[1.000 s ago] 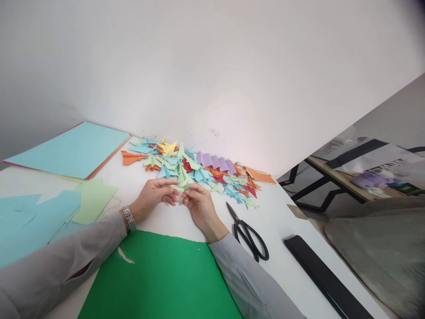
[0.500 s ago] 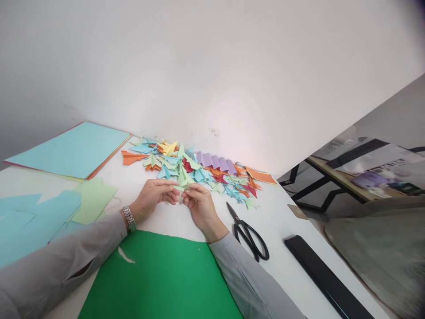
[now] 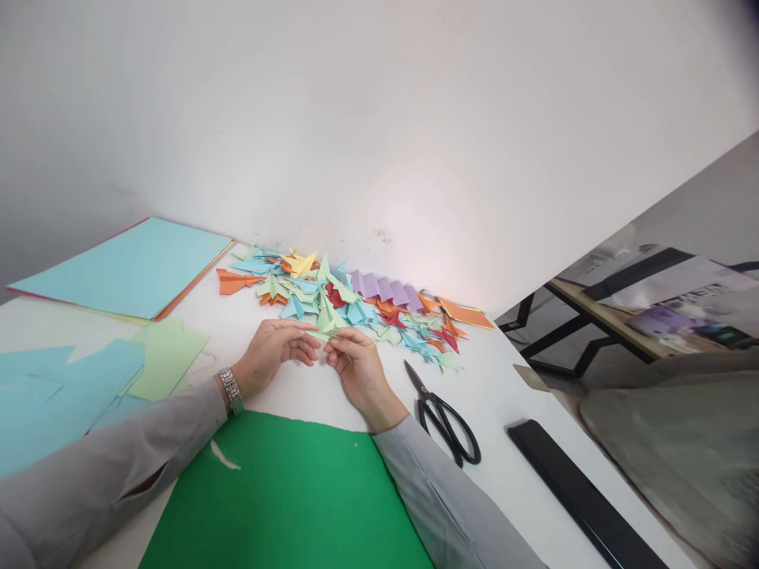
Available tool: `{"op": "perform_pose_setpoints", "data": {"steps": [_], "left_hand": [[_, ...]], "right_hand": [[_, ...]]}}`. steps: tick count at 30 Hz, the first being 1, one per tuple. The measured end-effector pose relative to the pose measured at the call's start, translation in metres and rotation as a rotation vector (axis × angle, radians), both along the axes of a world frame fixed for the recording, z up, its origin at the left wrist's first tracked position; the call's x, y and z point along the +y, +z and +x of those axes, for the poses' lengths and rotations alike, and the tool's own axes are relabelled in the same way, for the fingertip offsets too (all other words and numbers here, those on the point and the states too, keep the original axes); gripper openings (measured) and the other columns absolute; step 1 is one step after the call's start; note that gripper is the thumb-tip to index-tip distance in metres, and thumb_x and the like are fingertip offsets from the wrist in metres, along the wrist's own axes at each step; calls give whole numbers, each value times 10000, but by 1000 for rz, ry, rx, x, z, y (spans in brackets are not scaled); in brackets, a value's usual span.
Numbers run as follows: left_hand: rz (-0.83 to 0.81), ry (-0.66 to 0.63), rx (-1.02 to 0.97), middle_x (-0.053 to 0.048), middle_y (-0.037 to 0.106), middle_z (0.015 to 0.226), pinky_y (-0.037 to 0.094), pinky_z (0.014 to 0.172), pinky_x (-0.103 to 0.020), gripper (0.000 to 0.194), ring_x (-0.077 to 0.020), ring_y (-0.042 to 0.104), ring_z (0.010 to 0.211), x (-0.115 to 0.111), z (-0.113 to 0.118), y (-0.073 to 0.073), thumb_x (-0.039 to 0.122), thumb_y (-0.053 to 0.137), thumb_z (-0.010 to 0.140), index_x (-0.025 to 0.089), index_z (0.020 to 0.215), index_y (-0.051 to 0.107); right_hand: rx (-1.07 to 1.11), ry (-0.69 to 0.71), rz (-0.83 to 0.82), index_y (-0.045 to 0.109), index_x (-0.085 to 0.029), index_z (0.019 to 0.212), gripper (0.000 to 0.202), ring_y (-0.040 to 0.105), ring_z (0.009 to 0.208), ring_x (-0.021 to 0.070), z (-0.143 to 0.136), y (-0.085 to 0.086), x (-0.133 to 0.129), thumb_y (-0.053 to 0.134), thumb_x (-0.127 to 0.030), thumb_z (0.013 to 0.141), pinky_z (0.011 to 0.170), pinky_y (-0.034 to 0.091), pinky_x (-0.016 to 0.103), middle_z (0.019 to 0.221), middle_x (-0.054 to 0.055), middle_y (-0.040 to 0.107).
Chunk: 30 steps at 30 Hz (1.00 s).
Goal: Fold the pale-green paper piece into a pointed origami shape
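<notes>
A small folded strip of light green paper [image 3: 321, 337] is held between my two hands, above the white table. My left hand [image 3: 273, 353], with a metal watch at the wrist, pinches its left end. Fingers of my right hand [image 3: 359, 366] close on the right end. Just behind them lies a heap of folded paper pieces [image 3: 303, 292] in green, blue, orange, yellow and red. A purple pleated paper [image 3: 387, 290] rests on the back of the heap.
Black scissors [image 3: 442, 412] lie right of my right hand, near a long black bar [image 3: 584, 490]. A green mat [image 3: 285, 498] is under my forearms. Blue sheets [image 3: 130, 269] are stacked back left; loose green paper [image 3: 169, 356] lies nearer. A wall [image 3: 356, 118] stands behind.
</notes>
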<state>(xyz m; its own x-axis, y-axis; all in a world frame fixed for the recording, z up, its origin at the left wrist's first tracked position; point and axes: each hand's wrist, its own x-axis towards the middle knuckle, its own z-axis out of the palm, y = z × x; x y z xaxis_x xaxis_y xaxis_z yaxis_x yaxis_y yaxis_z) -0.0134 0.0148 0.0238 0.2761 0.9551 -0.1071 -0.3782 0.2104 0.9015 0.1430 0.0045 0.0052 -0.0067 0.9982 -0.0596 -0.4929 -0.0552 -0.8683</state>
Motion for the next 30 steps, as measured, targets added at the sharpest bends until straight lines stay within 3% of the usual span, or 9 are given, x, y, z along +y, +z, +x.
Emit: {"op": "perform_pose_setpoints", "data": {"steps": [5,13,30], "left_hand": [[9,6,-21,-106,717,652,521,520,-304,195,-171,639,497,0,-1,-1,160,611,647,66,790,702],[73,-28,96,-78,717,674,526,523,-287,207,-155,639,528,-1,2,-2,189,736,635,101,819,705],[54,-20,42,-87,723,669,528,533,-274,187,-148,639,528,0,1,-3,164,734,630,85,798,715]], "right_hand": [[23,-19,-16,655,-184,657,145,529,432,103,0,0,1,709,-93,559,464,428,232,527,-4,665],[-4,12,-3,657,-189,652,150,524,418,103,0,0,0,714,-92,553,456,423,239,524,-14,669],[-10,11,9,690,-180,634,121,531,426,90,-2,3,-1,720,-107,542,472,421,215,520,-2,672]]}}
